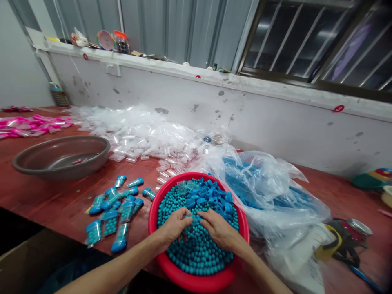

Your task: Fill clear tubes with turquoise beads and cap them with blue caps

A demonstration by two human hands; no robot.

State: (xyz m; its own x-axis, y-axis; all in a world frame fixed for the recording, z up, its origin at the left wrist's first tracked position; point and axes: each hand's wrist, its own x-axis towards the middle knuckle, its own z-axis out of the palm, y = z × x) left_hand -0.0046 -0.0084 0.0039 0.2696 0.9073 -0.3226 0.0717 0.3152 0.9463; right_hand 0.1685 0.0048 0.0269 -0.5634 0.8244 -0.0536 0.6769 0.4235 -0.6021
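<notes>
- Your forearms (128,255) reach in from the near edge.
- Your left hand (176,223) curls, thumb near fingers; whether it grips anything, I cannot tell.
- Your right hand (219,229) has thumb and fingers slightly apart.
- Turquoise beads (199,259) lie beneath both, inside the red basin (153,210).
- Blue caps (211,195) lie on their far side.

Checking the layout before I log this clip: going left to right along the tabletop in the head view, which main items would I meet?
Grey basin, blue-capped bead containers, red basin holding turquoise beads, clear plastic bag, silver-topped container.
</notes>
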